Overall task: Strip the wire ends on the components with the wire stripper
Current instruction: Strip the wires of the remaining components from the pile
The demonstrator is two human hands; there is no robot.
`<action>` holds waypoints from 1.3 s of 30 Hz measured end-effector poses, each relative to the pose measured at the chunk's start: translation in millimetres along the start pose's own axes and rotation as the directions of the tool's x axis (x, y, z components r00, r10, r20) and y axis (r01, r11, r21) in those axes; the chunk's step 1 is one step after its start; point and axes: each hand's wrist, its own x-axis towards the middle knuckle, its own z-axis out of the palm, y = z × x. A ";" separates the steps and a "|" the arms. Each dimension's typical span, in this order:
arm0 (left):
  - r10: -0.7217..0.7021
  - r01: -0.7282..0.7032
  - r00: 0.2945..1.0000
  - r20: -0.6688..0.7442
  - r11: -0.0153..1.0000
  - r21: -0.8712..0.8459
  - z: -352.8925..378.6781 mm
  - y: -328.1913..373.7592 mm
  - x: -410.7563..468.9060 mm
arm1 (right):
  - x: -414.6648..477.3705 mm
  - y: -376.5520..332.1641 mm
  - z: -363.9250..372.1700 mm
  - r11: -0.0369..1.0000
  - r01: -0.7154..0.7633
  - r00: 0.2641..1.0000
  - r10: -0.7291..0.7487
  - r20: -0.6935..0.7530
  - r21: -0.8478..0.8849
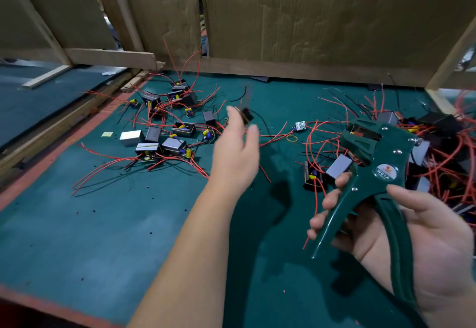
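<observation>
Far left on the green tabletop (77, 224) lies a pile (164, 126) of black components trailing red wires. Right of it, mid-scene, the left hand (237, 155) reaches toward the far side, pinching a blurred black component (246, 116) between thumb and fingertips, above the tabletop. Near right, the right hand (412, 229) grips the green stripper (378, 162) by its spread handles, head pointing far-left, well apart from the left hand. Beyond it, a larger heap (438, 147) of wired components crowds the right edge.
</observation>
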 end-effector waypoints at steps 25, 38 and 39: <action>-0.358 0.567 0.819 -0.448 0.619 0.544 -59.5 -39.2 14.0 | 2.0 -2.9 11.9 0.969 0.146 0.982 -0.166 -0.090 -0.197; 0.106 0.236 0.769 -0.631 0.870 0.433 -58.2 -27.8 9.6 | 0.5 0.3 -8.5 1.000 -0.016 0.995 0.015 -0.096 -0.014; 0.149 0.125 0.782 -0.606 0.913 0.387 -57.6 -25.5 9.8 | 1.1 2.0 -14.8 0.998 -0.057 0.992 0.061 -0.108 0.034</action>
